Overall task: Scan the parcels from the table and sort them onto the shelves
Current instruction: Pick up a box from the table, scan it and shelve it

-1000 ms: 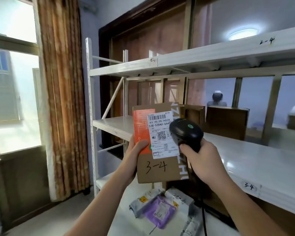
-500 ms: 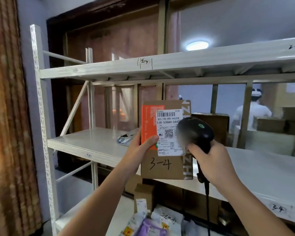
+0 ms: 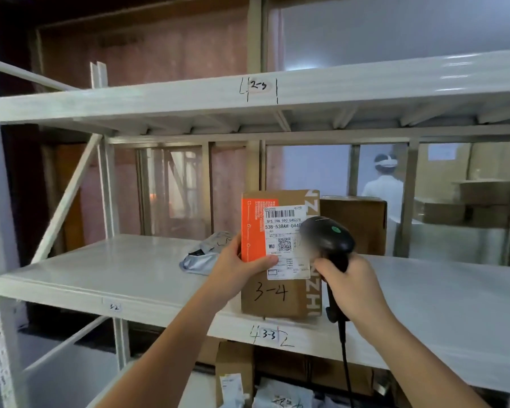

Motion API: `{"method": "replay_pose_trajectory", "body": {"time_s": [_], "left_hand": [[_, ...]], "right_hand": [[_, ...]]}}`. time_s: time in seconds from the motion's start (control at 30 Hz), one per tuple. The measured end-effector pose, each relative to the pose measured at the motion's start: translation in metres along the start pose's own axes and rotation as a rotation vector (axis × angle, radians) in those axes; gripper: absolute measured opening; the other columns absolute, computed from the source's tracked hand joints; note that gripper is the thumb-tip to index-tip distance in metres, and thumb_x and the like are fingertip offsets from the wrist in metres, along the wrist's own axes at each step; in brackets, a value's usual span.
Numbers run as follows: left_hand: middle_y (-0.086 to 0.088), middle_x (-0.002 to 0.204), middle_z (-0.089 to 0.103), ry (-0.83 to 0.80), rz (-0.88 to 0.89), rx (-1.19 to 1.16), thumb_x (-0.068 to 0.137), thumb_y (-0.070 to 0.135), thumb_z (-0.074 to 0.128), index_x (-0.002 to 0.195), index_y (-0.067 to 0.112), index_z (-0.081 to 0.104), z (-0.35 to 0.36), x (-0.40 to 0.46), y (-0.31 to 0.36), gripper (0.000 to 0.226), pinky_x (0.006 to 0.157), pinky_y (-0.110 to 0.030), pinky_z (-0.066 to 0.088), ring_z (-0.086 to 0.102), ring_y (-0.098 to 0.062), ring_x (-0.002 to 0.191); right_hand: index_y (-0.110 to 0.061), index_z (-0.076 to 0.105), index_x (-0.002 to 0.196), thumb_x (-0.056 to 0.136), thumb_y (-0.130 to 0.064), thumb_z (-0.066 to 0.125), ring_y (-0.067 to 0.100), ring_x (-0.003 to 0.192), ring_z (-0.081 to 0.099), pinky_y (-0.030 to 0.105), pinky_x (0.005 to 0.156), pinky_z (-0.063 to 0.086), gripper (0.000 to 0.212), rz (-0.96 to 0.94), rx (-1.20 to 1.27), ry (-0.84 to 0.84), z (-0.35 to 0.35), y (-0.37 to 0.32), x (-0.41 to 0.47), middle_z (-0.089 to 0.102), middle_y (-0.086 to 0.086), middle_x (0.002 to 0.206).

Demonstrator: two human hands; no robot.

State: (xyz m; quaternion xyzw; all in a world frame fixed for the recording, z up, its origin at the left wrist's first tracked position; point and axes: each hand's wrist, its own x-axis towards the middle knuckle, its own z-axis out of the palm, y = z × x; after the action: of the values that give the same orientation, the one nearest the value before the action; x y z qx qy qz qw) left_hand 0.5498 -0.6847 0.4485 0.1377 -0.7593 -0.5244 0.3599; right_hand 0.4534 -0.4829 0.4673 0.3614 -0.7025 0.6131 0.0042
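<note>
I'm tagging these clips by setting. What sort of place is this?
Likely a parcel sorting room: white shelves with handwritten slot codes, a labelled box in the left hand, and a scanner in the right hand.

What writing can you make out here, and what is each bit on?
"3-4": handwritten on the cardboard parcel.
"538-538AH-044" and "WU": on its white shipping label; the fine print is too small to read.
"2-3": upper shelf edge.
"3-2" and "3-3": middle shelf edge.
Orange sticker text: too small to read.
</note>
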Motion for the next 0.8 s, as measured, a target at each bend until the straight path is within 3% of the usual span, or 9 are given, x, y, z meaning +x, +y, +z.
{"method": "replay_pose_trajectory", "body": {"time_s": [0.13, 0.23, 0.4, 0.53, 0.67, 0.8], "left_hand": [[0.015, 0.119, 0.076, -0.025, 0.009, 0.035, 0.070, 0.037, 0.094, 0.139, 0.028, 0.054, -0.026, 0.024, -0.025, 0.080, 0.092, -0.033, 0.062, 0.074, -0.004, 0.105], [0.016, 0.116, 0.075, -0.061, 0.016, 0.037, 0.076, 0.028, 0.092, 0.139, 0.028, 0.051, -0.041, 0.038, -0.036, 0.075, 0.082, -0.023, 0.062, 0.074, 0.002, 0.099], [0.020, 0.113, 0.075, -0.092, 0.035, 0.052, 0.075, 0.028, 0.094, 0.141, 0.027, 0.048, -0.053, 0.058, -0.051, 0.080, 0.075, -0.015, 0.058, 0.072, 0.006, 0.097], [0.016, 0.118, 0.075, -0.087, 0.040, 0.042, 0.073, 0.023, 0.095, 0.145, 0.024, 0.046, -0.055, 0.074, -0.057, 0.087, 0.071, -0.011, 0.056, 0.073, 0.004, 0.099], [0.013, 0.118, 0.073, -0.083, 0.044, 0.030, 0.076, 0.016, 0.093, 0.149, 0.021, 0.042, -0.057, 0.084, -0.062, 0.089, 0.066, -0.005, 0.053, 0.070, 0.012, 0.092], [0.015, 0.116, 0.071, -0.085, 0.046, 0.028, 0.077, 0.013, 0.092, 0.148, 0.021, 0.041, -0.058, 0.093, -0.064, 0.087, 0.065, -0.005, 0.052, 0.069, 0.015, 0.088]], "right_hand": [[-0.015, 0.064, 0.092, 0.095, -0.020, 0.065, 0.001, 0.060, 0.063, 0.018, 0.058, 0.041, 0.006, 0.050, -0.005, 0.030, 0.041, 0.003, 0.008, 0.058, -0.006, 0.064], [-0.015, 0.065, 0.089, 0.095, -0.018, 0.066, 0.009, 0.062, 0.060, 0.020, 0.057, 0.041, 0.007, 0.052, -0.043, 0.082, 0.066, 0.003, 0.012, 0.057, -0.004, 0.062], [-0.017, 0.061, 0.089, 0.095, -0.013, 0.064, -0.006, 0.052, 0.059, 0.007, 0.045, 0.040, 0.008, 0.067, -0.125, 0.079, 0.091, -0.003, 0.017, 0.058, -0.007, 0.064], [-0.020, 0.057, 0.089, 0.094, -0.012, 0.063, 0.002, 0.049, 0.052, 0.011, 0.044, 0.038, 0.011, 0.105, -0.164, 0.043, 0.098, -0.008, 0.026, 0.055, -0.006, 0.062], [-0.024, 0.055, 0.087, 0.093, -0.013, 0.062, -0.001, 0.049, 0.051, 0.011, 0.046, 0.038, 0.015, 0.118, -0.189, -0.010, 0.104, -0.011, 0.036, 0.053, -0.011, 0.063], [-0.025, 0.055, 0.084, 0.093, -0.013, 0.062, 0.005, 0.059, 0.052, 0.018, 0.055, 0.039, 0.016, 0.112, -0.207, -0.018, 0.109, -0.009, 0.044, 0.053, -0.011, 0.064]]}}
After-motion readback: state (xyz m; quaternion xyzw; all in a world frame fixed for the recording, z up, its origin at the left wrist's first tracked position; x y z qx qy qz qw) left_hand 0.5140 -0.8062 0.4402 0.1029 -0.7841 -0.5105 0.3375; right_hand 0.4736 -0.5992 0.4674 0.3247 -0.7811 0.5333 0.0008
